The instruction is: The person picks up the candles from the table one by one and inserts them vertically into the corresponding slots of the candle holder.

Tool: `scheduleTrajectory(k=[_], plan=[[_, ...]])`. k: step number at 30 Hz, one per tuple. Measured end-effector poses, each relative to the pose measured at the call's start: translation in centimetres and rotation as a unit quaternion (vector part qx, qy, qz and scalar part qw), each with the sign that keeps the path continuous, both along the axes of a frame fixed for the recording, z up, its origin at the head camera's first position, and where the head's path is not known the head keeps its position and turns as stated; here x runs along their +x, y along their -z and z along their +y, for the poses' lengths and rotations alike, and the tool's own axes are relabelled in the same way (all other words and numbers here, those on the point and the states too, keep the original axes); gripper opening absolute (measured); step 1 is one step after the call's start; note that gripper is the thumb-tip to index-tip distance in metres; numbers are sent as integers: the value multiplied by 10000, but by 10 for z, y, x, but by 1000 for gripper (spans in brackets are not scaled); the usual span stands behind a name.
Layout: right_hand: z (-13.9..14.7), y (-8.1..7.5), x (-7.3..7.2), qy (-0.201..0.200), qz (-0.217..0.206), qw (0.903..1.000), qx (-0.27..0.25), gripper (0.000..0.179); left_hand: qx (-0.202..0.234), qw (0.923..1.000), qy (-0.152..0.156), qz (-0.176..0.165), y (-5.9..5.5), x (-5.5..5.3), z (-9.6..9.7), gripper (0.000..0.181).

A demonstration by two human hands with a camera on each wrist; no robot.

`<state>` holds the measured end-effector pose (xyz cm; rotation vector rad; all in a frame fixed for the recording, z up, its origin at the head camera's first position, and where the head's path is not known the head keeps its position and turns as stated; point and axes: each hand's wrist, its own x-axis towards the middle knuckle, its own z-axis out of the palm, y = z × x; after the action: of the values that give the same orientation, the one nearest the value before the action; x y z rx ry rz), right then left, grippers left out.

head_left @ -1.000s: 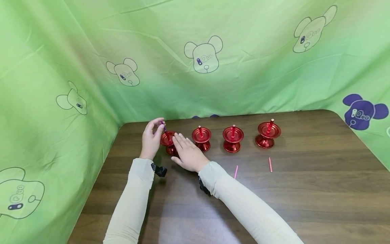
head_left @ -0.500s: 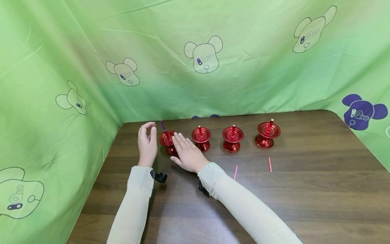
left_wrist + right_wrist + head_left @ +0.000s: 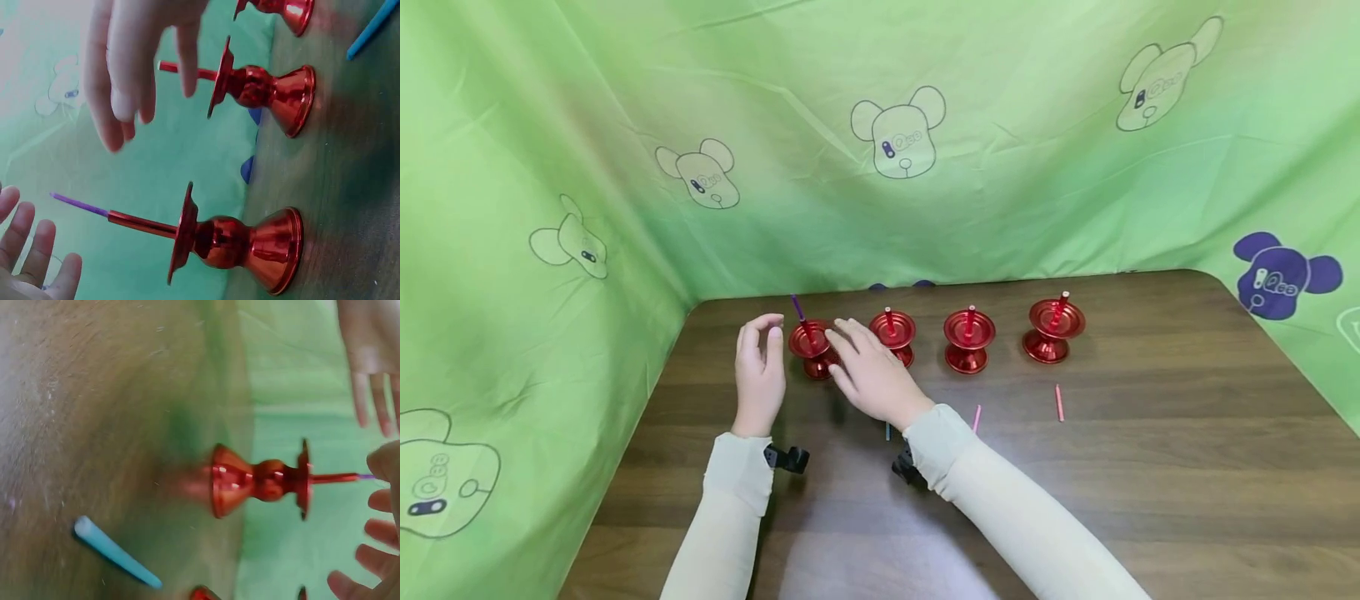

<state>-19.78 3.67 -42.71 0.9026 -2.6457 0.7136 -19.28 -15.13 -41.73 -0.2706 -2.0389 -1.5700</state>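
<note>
Our landmark is the leftmost red holder, standing upright on the worktop. The purple candle sits at the top of its stem, leaning slightly off the stem's line. Our left hand is just left of the holder, its fingers loosely bent, apart from the candle and holding nothing. Our right hand hovers just to the holder's right, fingers spread, that grip holding nothing too. The blue candle lies nearer us and to the holder's right; the pink candle and coral candle lie farther right of it.

We judge the candles light, stiff and a little slick, likely to snap if bent; we would pinch one low, close to the stem. The holder looks like glossy, light metal, slippery and easily tipped, so we would steady it by the knob below its dish.
</note>
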Motion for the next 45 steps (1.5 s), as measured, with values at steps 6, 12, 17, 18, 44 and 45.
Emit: scheduleTrajectory(k=[6, 12, 17, 18, 44, 45], plan=[[21, -7, 14, 118, 468, 9945, -934, 38, -1383, 9893, 196, 425, -4, 5, 9, 23], [34, 0, 26, 436, 339, 9908, -1237, 32, -2989, 9509, 492, 634, -7, 5, 21, 28], [38, 8, 34, 876, -114, 9865, -1376, 30, -3981, 9123, 710, 643, -6, 1, 30, 33], [38, 9, 35, 960, -240, 9850, -1414, 30, -4166, 9037, 748, 648, -6, -1, 32, 34], [26, 40, 38, 2142, -1539, 9633, -501, 28, -6125, 7746, 1438, -644, 7, -15, 58, 64], [26, 40, 38, 2140, -1533, 9635, -485, 28, -6140, 7736, 1433, -638, 8, -15, 58, 64]])
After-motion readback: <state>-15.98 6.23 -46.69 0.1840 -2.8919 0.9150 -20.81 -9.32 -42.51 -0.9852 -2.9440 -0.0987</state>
